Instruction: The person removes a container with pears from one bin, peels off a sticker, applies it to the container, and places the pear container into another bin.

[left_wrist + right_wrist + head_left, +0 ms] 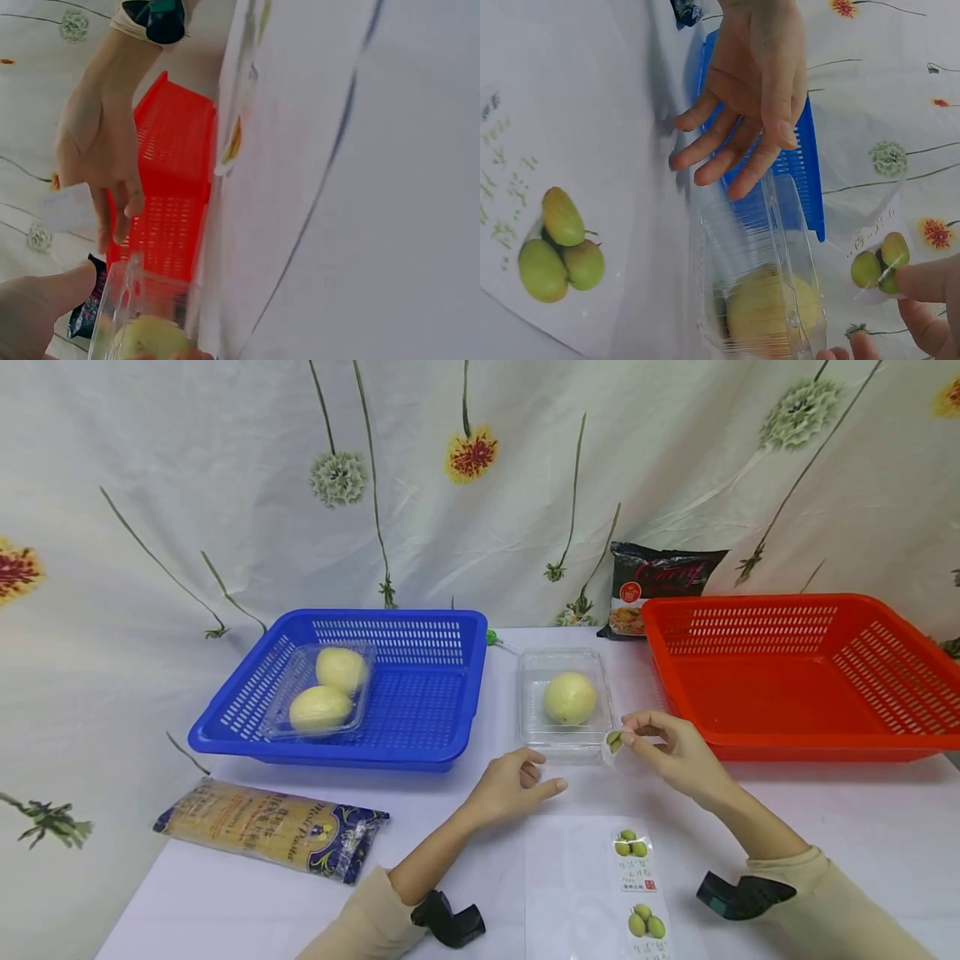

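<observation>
My right hand (675,760) pinches a small label (864,262) printed with green fruit, close to the near right corner of a clear plastic box (530,706). Inside that box sits one round, pale yellow melon (570,697). In the left wrist view the label's pale back (69,208) shows under the right hand's fingers. My left hand (506,789) is just in front of the box, fingers loosely bent, holding nothing. A sheet of labels (577,877) with green fruit pictures lies on the table in front of both hands.
At the left, a blue basket (420,735) contains another clear box with two pale melons (321,708). A red basket (757,702) stands at the right, a black snack bag (663,572) behind it. A pasta packet (262,827) lies front left.
</observation>
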`<state>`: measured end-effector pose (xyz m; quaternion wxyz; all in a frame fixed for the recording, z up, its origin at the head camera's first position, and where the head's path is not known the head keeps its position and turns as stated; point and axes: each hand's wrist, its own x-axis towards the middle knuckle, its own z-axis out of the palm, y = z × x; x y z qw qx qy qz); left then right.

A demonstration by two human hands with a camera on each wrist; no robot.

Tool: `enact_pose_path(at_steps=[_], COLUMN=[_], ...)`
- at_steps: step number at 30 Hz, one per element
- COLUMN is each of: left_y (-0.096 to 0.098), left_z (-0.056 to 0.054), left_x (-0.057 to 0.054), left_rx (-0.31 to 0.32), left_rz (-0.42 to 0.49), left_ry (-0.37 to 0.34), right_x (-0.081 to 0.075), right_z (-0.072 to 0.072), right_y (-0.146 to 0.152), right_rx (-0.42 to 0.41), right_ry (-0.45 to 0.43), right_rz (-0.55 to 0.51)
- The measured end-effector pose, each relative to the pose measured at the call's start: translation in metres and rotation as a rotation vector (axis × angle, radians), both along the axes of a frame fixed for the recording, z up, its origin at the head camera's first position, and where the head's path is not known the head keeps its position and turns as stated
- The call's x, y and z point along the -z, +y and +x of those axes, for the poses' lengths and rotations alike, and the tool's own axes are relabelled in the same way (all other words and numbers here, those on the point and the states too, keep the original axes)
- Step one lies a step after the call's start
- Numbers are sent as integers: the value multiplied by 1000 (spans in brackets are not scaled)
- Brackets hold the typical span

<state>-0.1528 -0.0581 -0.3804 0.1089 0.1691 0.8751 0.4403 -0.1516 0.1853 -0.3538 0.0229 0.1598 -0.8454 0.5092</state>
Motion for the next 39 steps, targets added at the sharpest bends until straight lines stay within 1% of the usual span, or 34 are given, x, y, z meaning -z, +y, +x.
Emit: enact_pose_path(at_steps=[3,5,7,9,11,14,18,20,22,24,25,26,28,31,33,34,36,39], left_y=[1,3,5,6,7,8,11,14,17,21,23,24,27,31,33,33,36,39], left_z=[-1,-1,0,0,0,-2,-3,-4,-4,-4,-4,-4,-5,-6,-7,-7,-8,-10], left_x=[-2,-3,-4,-4,-4,-4,-4,-4,-2,-1,0,1,1,1,0,1,1,1], left_rx=[-72,-121,-165,-207,-243,-291,-361,-430,-515,-602,-643,-669,-697,-706,-699,-697,-693,-693], left_rz=[157,247,308,363,405,457,487,485,506,529,540,553,564,553,563,566,583,598], left_ry=[-213,-332,-393,-422,-429,-418,-395,-380,-355,-310,-285,-256,-217,-195,-200,-202,-208,-201], right_x=[-4,-5,-5,-3,-2,0,3,5,7,8,9,9,8,6,4,4,4,4], right_z=[-8,-12,-15,-17,-18,-16,-11,-9,-8,-8,-8,-9,-13,-23,-31,-36,-44,-55], right_y=[-4,-7,-10,-13,-15,-19,-26,-30,-34,-36,-36,-37,-36,-34,-33,-32,-32,-33], right_rx=[62,94,108,106,88,53,9,-30,-79,-119,-128,-123,-67,94,211,255,319,384], right_ry=[-82,-126,-164,-198,-227,-257,-250,-242,-230,-214,-196,-175,-139,-104,-116,-126,-147,-193], right_rz=[-10,-28,-58,-90,-114,-135,-149,-158,-160,-148,-136,-121,-101,-101,-125,-141,-162,-178])
